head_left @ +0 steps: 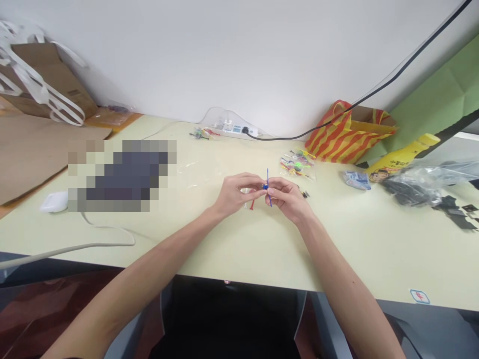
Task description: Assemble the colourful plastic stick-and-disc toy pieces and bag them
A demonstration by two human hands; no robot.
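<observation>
Blue stick-like piece [266,187] w/ a small knob at its middle is btwn our two hands, held up over the pale yellow-green counter [239,254], stick approx. upright. We pinch it from both sides. Our left hand [236,193] has thumb & index nearly together at the knob, w/ a gap farther back btwn them. Our right hand [290,197] has its fingers closed on the stick, thumb in front; exact contact at the tips is too small to tell.

Just beside our left fingers we see a thin red piece [252,203] & a small white piece [245,204], partly hidden. A small dark piece w/ yellow [305,193] lies just past our right hand. Farther back we've a clear plastic packet of multi-coloured pcs [295,164], nr a red-and-yellow striped bag [346,134]. A yellow bottle w/ dark lettering [398,157] leans to the right of that. Back by the wall: a white power strip [232,128], w/ a black cable [359,104] plugged in.
</observation>
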